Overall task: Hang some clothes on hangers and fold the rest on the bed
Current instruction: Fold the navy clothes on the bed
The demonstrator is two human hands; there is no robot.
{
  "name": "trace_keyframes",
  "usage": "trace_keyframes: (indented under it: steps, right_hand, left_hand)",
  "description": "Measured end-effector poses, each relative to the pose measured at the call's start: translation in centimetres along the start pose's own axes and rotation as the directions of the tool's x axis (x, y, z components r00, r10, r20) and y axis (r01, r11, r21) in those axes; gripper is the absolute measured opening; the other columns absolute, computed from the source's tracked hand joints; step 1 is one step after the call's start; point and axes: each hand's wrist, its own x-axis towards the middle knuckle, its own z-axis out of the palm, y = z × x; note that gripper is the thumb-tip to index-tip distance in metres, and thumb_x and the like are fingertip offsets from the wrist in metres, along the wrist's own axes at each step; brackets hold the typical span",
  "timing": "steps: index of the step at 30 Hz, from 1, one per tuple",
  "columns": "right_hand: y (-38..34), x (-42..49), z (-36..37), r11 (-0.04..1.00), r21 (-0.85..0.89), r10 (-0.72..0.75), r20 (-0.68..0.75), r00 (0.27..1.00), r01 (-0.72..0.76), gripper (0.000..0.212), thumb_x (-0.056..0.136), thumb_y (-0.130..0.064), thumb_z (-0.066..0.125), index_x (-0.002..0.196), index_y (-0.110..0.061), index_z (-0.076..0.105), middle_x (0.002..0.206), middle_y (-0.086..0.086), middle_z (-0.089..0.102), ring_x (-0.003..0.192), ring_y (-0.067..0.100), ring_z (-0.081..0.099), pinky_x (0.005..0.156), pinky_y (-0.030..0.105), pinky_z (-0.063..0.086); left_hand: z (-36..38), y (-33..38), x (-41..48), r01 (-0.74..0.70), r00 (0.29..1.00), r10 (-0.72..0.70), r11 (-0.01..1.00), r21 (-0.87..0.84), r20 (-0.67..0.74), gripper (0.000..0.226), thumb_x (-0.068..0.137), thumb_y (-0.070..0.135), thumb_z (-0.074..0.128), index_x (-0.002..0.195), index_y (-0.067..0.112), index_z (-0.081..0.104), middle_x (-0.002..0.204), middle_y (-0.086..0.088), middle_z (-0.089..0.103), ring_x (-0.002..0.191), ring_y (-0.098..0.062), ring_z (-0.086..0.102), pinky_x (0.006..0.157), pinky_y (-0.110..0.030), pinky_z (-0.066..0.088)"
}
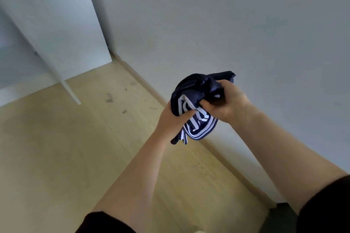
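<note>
Now my left hand (175, 117) and right hand (225, 103) both grip a bunched navy shirt (191, 98) with white stripes, held between them above the floor (56, 147) near the wall (227, 24).

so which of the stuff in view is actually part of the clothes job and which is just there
Part of the job:
- navy striped garment, bunched up
- left hand and right hand, both gripping it

Just there:
- white cabinet
- wooden floor with dark scuffs
- wall

No hanger or bed shows.
</note>
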Motion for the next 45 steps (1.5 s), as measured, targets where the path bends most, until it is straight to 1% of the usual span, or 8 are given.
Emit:
trace_keyframes:
  steps: [6,11,17,26,30,37,40,45]
  right_hand:
    - [-6.7,-7.6,9.8,0.981,-0.18,0.102,0.172,0.98,-0.07,0.03,0.091,-0.035,0.052,0.101,-0.007,0.054,0.068,0.012,0.055,0.075,0.028,0.062,0.067,0.039,0.059]
    - [-12.4,-15.4,19.9,0.848,-0.518,0.283,0.258,0.924,-0.115,0.052,0.096,-0.044,0.044,0.127,-0.004,0.054,0.115,0.017,0.065,0.112,0.036,0.061,0.083,0.042,0.057]
    - [-16.1,-22.5,31.9,0.329,-0.932,0.267,0.246,0.932,0.152,0.057,0.101,-0.051,0.028,0.147,-0.018,0.031,0.13,0.014,0.058,0.086,0.029,0.061,0.068,0.034,0.05]
    - [-13.1,-28.0,41.6,0.029,-0.717,-0.51,0.589,0.627,0.696,0.022,0.09,-0.032,0.054,0.095,-0.016,0.067,0.088,-0.005,0.068,0.078,0.006,0.059,0.065,0.017,0.042]
    - [-9.0,-28.0,44.7,0.144,-0.819,-0.205,0.524,0.827,0.555,0.035,0.082,-0.034,0.069,0.104,-0.007,0.064,0.094,0.001,0.067,0.084,0.015,0.064,0.076,0.029,0.053]
    - [-1.2,-29.1,51.1,-0.085,-0.639,-0.446,0.711,0.544,0.765,0.017,0.088,-0.02,0.058,0.075,-0.011,0.065,0.068,-0.002,0.061,0.065,0.013,0.055,0.058,0.022,0.042]
    - [2.4,-29.1,53.4,-0.17,-0.524,-0.223,0.845,0.486,0.834,0.023,0.094,-0.02,0.054,0.11,-0.019,0.07,0.094,-0.012,0.061,0.09,0.007,0.056,0.084,0.02,0.041]
    - [6.0,-27.6,58.0,-0.18,-0.532,0.109,0.825,0.555,0.827,0.035,0.099,-0.023,0.041,0.095,-0.003,0.069,0.088,0.011,0.059,0.084,0.023,0.057,0.075,0.031,0.044]
  left_hand:
    - [-4.7,11.7,-1.0,0.017,1.0,-0.017,1.0,-0.005,-0.006,0.009,0.082,0.035,0.061,0.091,0.032,0.064,0.082,0.004,0.07,0.077,-0.009,0.067,0.062,-0.021,0.047]
    - [-9.1,23.8,-3.7,0.093,0.995,-0.097,0.978,-0.187,-0.017,0.019,0.083,0.03,0.059,0.1,0.028,0.066,0.095,0.003,0.073,0.088,-0.01,0.068,0.072,-0.027,0.053]
    - [-15.7,35.7,-7.0,0.137,0.982,-0.184,0.829,-0.542,-0.033,0.044,0.085,0.019,0.058,0.127,0.006,0.056,0.12,-0.014,0.066,0.113,-0.027,0.061,0.089,-0.036,0.051]
    - [-27.8,44.3,-11.4,0.086,0.958,-0.258,0.682,-0.726,-0.129,0.041,0.075,0.029,0.066,0.113,0.012,0.065,0.111,-0.009,0.071,0.099,-0.023,0.069,0.074,-0.035,0.056]
    - [-32.7,46.0,-12.9,0.04,0.934,-0.285,0.683,-0.73,-0.215,0.033,0.088,0.026,0.059,0.116,0.01,0.064,0.111,-0.011,0.07,0.098,-0.025,0.069,0.076,-0.038,0.055]
    - [-39.6,47.7,-14.8,0.008,0.862,-0.374,0.685,-0.728,-0.343,0.024,0.091,0.026,0.059,0.104,0.008,0.065,0.09,-0.011,0.075,0.078,-0.024,0.073,0.061,-0.033,0.056]
    - [-42.2,48.0,-15.0,0.011,0.844,-0.39,0.699,-0.715,-0.368,0.023,0.093,0.026,0.055,0.097,0.007,0.067,0.082,-0.01,0.075,0.07,-0.022,0.073,0.053,-0.029,0.055]
    - [-47.1,46.9,-15.1,-0.055,0.833,-0.379,0.666,-0.744,-0.402,0.032,0.094,0.027,0.048,0.094,0.005,0.071,0.087,-0.014,0.074,0.074,-0.026,0.073,0.065,-0.035,0.053]
